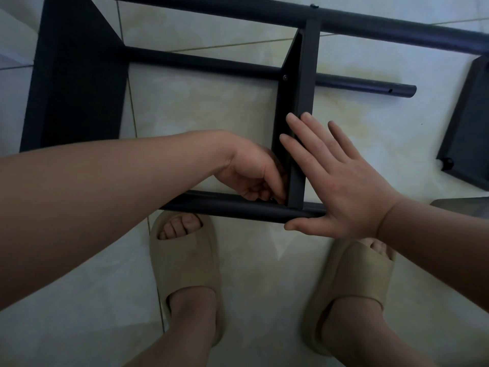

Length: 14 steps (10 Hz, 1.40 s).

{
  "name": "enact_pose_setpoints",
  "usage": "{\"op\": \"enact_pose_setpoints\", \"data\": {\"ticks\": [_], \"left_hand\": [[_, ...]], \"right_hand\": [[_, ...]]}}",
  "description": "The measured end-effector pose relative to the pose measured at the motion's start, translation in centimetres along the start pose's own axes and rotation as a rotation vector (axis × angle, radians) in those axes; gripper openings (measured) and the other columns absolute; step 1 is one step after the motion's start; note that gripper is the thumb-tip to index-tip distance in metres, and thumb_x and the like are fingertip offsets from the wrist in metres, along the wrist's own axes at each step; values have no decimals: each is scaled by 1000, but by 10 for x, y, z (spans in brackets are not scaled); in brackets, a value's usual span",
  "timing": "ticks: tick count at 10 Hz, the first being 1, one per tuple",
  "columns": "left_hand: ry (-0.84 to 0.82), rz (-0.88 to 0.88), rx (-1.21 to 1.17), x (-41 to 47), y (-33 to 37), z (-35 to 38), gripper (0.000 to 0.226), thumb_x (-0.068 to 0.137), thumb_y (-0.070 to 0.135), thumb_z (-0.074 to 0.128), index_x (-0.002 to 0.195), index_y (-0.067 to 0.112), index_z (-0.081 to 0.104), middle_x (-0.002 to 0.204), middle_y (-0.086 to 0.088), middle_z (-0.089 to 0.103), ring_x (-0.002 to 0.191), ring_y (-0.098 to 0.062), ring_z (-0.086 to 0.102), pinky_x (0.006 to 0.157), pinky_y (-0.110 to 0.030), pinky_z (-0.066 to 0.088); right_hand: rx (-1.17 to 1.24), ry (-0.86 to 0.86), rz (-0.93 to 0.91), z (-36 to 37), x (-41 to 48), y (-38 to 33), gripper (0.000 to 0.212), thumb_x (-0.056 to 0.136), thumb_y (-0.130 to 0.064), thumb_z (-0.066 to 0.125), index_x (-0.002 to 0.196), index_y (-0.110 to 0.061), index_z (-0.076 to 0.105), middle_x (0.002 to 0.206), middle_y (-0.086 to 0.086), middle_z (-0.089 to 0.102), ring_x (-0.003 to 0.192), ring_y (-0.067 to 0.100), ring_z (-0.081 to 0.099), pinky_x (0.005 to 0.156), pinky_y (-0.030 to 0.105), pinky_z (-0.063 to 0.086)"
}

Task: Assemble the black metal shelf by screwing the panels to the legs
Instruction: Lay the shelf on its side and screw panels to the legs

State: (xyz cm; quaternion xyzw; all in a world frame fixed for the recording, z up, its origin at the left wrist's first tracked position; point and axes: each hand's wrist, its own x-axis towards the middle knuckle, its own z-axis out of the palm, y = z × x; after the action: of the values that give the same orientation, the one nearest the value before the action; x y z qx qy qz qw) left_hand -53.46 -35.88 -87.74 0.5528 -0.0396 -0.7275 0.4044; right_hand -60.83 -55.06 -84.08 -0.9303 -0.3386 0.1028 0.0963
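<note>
Pressing flat with straight fingers, the right hand [341, 186] rests against an upright black panel [305, 102] and the near leg [232, 207] on the tiled floor [211, 102]. The left hand [251, 173] curls into their corner joint, and its grasp cannot be told.

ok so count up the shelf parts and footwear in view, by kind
black tube legs: 3
black panels: 3
beige slippers: 2
total: 8
</note>
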Motion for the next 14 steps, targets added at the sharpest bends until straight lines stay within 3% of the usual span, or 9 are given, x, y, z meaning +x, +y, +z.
{"op": "enact_pose_setpoints", "data": {"ticks": [3, 4, 7, 9, 11, 14], "left_hand": [[-33, -20, -23, -3, 0, 2, 16, 94, 6, 56, 87, 14, 68, 76, 3, 64, 67, -10, 51, 66, -23, 41], [-2, -1, 7, -2, 1, 3, 17, 93, 2, 59, 84, 14, 66, 68, 3, 62, 64, -10, 48, 64, -22, 38], [-38, 31, -78, -2, -2, 2, 18, 91, -4, 57, 87, 13, 62, 76, -3, 53, 68, -11, 47, 66, -22, 36], [-55, -31, 13, -3, -3, -1, 15, 93, 9, 60, 84, 17, 70, 73, 4, 64, 65, -10, 49, 63, -21, 40], [7, 2, 15, 2, -2, -1, 22, 89, 1, 64, 74, 17, 67, 62, 4, 60, 61, -9, 47, 62, -22, 37], [-23, 25, -32, 0, -5, -1, 19, 91, -2, 60, 83, 13, 65, 66, 2, 59, 64, -9, 49, 62, -20, 39]], "right_hand": [[-1, 0, -3, 0, 0, 0, 113, 84, -83, 42, 159, -2, 19, 169, 17, 6, 157, 33, 2, 121, 63, 17], [1, -1, 0, 0, 0, 0, 113, 84, -83, 42, 159, -2, 20, 169, 18, 6, 157, 33, 2, 121, 63, 17], [5, -8, 3, -1, 0, 0, 113, 84, -83, 43, 159, -2, 20, 169, 17, 6, 157, 33, 2, 121, 63, 17], [2, -9, 3, -1, 0, 0, 113, 84, -83, 42, 159, -2, 19, 169, 17, 6, 157, 33, 2, 121, 63, 17], [-1, -18, 7, -2, 0, 0, 113, 84, -83, 42, 160, -3, 19, 169, 17, 5, 157, 32, 1, 122, 62, 17], [1, -21, 7, -2, 0, -1, 113, 84, -83, 41, 160, -3, 19, 169, 17, 5, 157, 32, 1, 122, 62, 17]]}}
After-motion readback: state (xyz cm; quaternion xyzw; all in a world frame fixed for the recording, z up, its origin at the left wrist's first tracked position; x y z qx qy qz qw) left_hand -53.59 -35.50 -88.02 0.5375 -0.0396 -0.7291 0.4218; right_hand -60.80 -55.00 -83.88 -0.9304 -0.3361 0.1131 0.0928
